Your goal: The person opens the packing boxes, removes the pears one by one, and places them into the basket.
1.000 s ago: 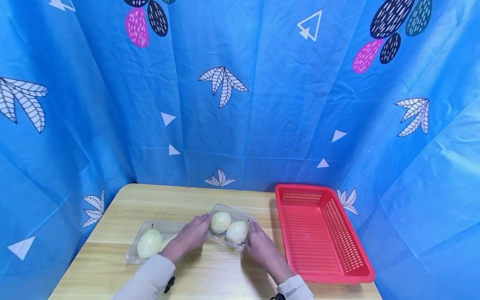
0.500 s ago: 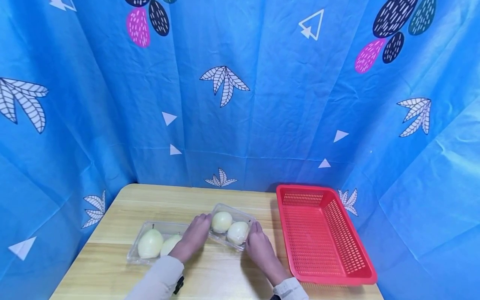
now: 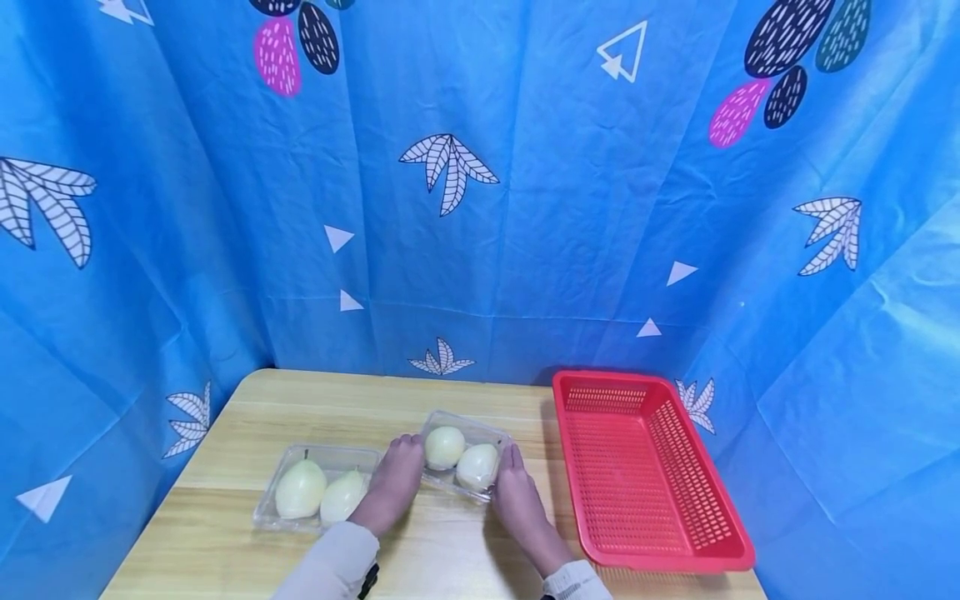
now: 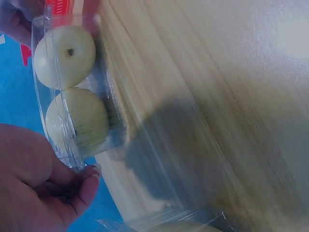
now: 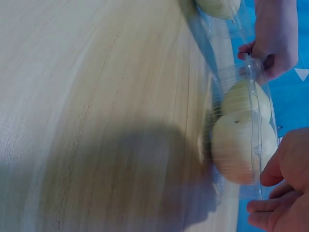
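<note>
A clear plastic fruit box (image 3: 454,483) with two pale yellow pears (image 3: 477,467) stands on the table between my hands. My left hand (image 3: 397,475) pinches the rim at its left end, thumb against fingers at the corner in the left wrist view. At the right end, my right hand (image 3: 519,500) holds the other corner; its thumb lies along the edge in the right wrist view, with the fingers (image 5: 265,212) below. A second clear box (image 3: 281,523) with two pears (image 3: 300,489) sits left of my left hand, partly behind that wrist.
A red plastic basket (image 3: 573,483) with slotted walls stands at the right side of the wooden table (image 3: 450,567). A blue patterned curtain (image 3: 450,267) hangs round the table's back and sides.
My left wrist and forearm have shifted right, uncovering more of the second box and its right pear. The box between my hands has stayed nearly in place.
</note>
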### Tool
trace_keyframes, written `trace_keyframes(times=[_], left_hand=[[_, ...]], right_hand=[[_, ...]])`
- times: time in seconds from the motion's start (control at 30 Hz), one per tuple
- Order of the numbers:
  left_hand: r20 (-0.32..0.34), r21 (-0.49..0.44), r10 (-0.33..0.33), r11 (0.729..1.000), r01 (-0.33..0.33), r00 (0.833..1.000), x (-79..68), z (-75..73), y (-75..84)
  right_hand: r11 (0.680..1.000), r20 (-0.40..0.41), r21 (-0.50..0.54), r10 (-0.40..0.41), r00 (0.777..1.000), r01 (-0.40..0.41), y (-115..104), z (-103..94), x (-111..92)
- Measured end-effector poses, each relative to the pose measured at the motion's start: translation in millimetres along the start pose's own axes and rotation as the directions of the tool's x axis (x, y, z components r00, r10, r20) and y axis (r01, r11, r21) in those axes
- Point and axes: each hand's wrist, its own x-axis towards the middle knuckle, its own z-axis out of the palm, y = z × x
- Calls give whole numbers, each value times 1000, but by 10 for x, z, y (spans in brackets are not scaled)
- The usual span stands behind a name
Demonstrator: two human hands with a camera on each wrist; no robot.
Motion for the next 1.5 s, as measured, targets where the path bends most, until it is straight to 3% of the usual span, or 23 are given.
trace_keyframes(times=[0.23,0.8,1.23,1.5], left_hand=[[-39,10,10,1000,-9,999,-46,-12,24],[-199,190,69,981,-31,978,-208,17,122],[-208,268,92,963,-34,974,-288,28,166],[-225,235,67,972,-13,972,-341,37,205]], right_hand=[[999,-29,-13,-49,998,48,35,20,-29],[997,-103,4,-75,992,76,131,81,-91],[998,-112,7,-60,992,61,160,95,-125],[997,-177,23,-64,982,69,197,102,-134]])
